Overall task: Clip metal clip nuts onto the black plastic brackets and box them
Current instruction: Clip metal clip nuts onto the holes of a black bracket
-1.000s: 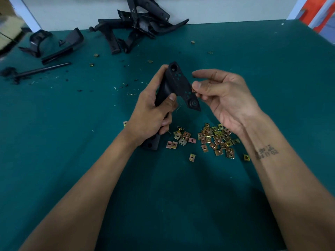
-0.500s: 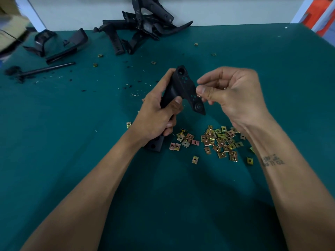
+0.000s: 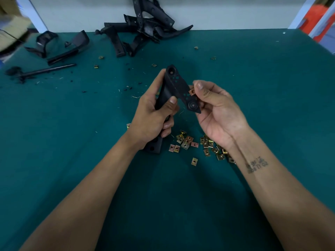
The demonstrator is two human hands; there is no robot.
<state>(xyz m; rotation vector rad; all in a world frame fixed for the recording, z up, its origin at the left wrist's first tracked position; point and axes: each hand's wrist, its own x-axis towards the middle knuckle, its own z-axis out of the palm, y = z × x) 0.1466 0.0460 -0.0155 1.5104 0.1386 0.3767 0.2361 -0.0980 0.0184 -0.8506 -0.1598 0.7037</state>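
Above a green felt surface (image 3: 253, 87), the left hand (image 3: 154, 116) grips an angled black plastic bracket (image 3: 178, 87) while the right hand (image 3: 217, 113) pinches a small coppery metal clip nut (image 3: 191, 91) against its edge; loose brass-coloured clip nuts (image 3: 186, 142) lie scattered below.

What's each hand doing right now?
Left hand: grips the black bracket.
Right hand: pinches a clip nut at the bracket's edge.
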